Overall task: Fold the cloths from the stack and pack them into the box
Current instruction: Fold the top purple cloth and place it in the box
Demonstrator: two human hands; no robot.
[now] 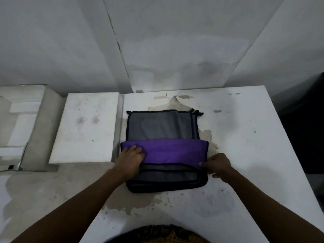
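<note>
A stack of grey cloths (157, 126) with black edging lies on the white table (236, 137). Across its middle lies a purple cloth (173, 151), folded into a wide band. My left hand (130, 157) rests flat on the band's left end, fingers spread on the fabric. My right hand (218, 164) pinches the band's lower right corner at the edge of the stack. The near part of the grey stack (166, 178) shows below the band. A white box (17, 123) with an open top sits at the far left.
A white slab (85, 130) lies between the box and the table, left of the stack. The table top is stained and peeling around the cloths. A dark object (305, 123) stands beyond the table's right edge. A wall rises close behind.
</note>
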